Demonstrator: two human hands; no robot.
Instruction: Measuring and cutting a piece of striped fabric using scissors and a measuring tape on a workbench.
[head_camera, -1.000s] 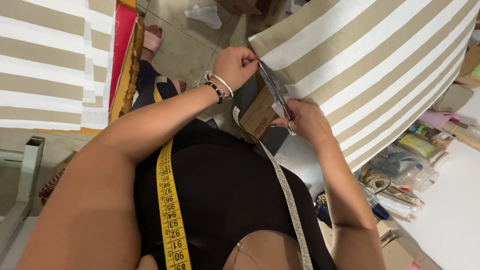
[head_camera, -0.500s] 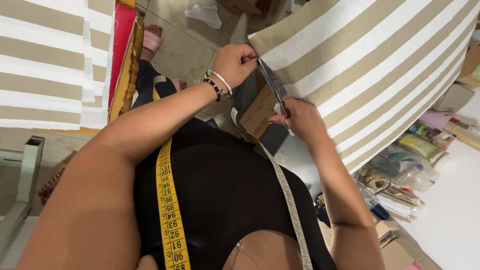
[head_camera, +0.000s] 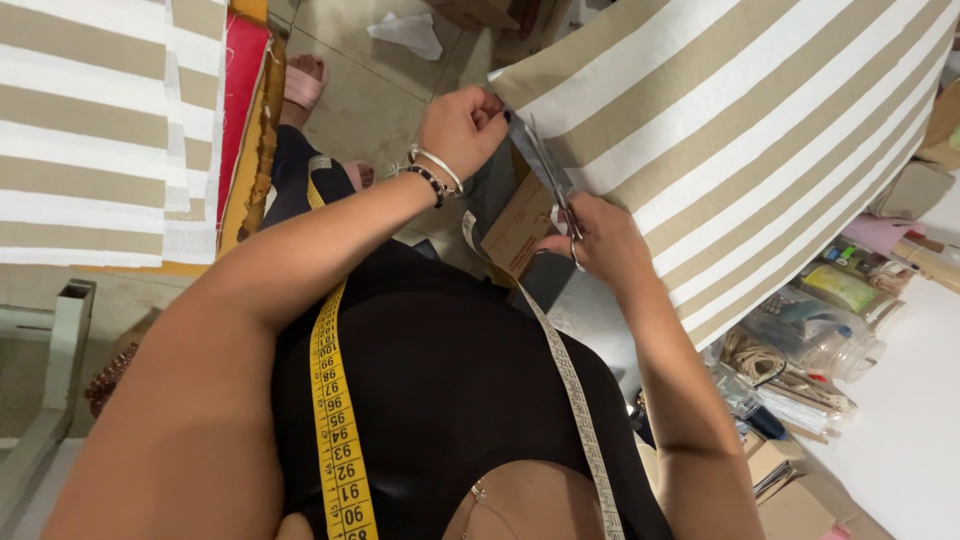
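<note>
Cutting along the edge of the striped cloth

My left hand (head_camera: 462, 125) is closed tight on the far corner of the beige-and-white striped fabric (head_camera: 760, 130), pulling it taut so the edge stays straight for the blades. My right hand (head_camera: 605, 240) is wrapped through the handles of the scissors (head_camera: 548, 180), whose blades point away from me along that left edge of the cloth, which spreads up and to the right. The yellow tape measure (head_camera: 335, 420) hangs round my neck, within reach. A cardboard box (head_camera: 520, 225) sits just under the cut; on the right lie plastic jars (head_camera: 830, 320), and more striped cloth (head_camera: 90, 130) at far left.
</note>
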